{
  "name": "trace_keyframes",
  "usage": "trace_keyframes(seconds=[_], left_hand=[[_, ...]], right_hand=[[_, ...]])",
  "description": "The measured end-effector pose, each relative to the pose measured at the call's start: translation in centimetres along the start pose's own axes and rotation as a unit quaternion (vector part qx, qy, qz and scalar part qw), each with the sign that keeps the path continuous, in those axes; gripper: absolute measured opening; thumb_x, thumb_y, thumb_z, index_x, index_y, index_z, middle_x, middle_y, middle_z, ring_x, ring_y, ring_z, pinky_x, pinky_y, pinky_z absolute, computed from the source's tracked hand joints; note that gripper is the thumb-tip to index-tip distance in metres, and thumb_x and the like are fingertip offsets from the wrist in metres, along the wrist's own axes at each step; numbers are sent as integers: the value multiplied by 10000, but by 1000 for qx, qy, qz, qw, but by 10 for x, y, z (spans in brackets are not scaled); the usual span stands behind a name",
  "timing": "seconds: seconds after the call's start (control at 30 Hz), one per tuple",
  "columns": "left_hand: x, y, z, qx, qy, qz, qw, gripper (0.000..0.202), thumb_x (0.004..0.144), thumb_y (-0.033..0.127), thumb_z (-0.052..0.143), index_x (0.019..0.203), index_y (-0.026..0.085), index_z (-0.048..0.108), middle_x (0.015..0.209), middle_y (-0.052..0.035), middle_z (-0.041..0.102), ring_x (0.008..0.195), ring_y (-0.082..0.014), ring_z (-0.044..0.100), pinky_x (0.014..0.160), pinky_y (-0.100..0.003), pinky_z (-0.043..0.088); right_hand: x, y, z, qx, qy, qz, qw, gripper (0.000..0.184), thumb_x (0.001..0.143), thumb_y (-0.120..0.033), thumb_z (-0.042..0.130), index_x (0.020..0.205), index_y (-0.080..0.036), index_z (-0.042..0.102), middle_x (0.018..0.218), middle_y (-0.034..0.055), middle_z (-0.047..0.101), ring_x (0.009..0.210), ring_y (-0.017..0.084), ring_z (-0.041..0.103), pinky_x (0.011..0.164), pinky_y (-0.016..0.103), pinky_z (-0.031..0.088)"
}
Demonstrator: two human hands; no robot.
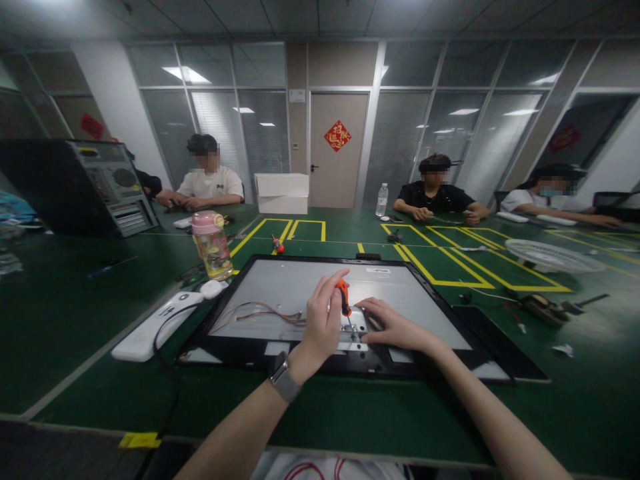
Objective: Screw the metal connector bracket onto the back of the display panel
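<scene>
A flat monitor panel point(400, 287) lies face down on the green table, its grey metal back up and a black frame around it. My left hand point(323, 320) is closed around a small orange-handled screwdriver point(343, 297), held upright with its tip on a small metal board point(356, 327) near the panel's front edge. My right hand point(393, 323) lies with its fingers flat on the panel just right of that board, holding nothing. Thin coloured wires point(260, 312) run across the panel's left part toward the board. A watch sits on my left wrist.
A pink-lidded bottle point(212, 245), a white power strip point(150, 327) with black cable and a computer case point(85, 187) stand to the left. A white fan grille point(553, 255) and small tools point(543, 308) lie right. Three people sit along the far side.
</scene>
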State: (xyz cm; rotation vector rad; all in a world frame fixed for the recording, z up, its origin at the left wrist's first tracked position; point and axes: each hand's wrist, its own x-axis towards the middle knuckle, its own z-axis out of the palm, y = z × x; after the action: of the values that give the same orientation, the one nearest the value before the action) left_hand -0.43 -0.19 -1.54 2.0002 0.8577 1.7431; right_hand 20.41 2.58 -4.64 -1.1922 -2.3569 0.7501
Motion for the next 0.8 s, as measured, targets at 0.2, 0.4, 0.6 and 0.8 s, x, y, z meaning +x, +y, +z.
trace_keyframes(seconds=[0.2, 0.4, 0.6, 0.8], left_hand=[[1, 1, -1, 2, -4, 4, 1000, 342, 977, 209, 325, 1245, 200, 536, 1011, -64, 601, 908, -168, 553, 813, -302, 436], [4, 6, -1, 51, 11, 29, 998, 234, 930, 215, 474, 1125, 204, 603, 870, -27, 535, 787, -146, 517, 745, -270, 435], [1, 3, -2, 40, 5, 25, 999, 335, 973, 221, 357, 1251, 216, 543, 963, -51, 540, 865, -154, 530, 787, -282, 445], [6, -1, -1, 32, 33, -5, 999, 313, 949, 220, 444, 1246, 217, 541, 983, -47, 595, 896, -156, 555, 829, -294, 443]], right_hand=[[1, 0, -1, -4, 2, -4, 1000, 651, 738, -474, 709, 1287, -196, 494, 1294, 108, 471, 1225, 291, 430, 1074, 434, 335], [1, -1, -1, -6, 2, -8, 1000, 644, 743, -480, 705, 1283, -200, 495, 1276, 103, 481, 1204, 287, 447, 1058, 418, 355], [1, 0, 0, -8, 4, -5, 1000, 645, 739, -462, 708, 1286, -199, 490, 1280, 105, 479, 1210, 288, 442, 1064, 439, 344], [1, -2, -1, -5, 1, 2, 1000, 651, 738, -465, 702, 1289, -189, 490, 1302, 114, 464, 1234, 297, 420, 1083, 441, 317]])
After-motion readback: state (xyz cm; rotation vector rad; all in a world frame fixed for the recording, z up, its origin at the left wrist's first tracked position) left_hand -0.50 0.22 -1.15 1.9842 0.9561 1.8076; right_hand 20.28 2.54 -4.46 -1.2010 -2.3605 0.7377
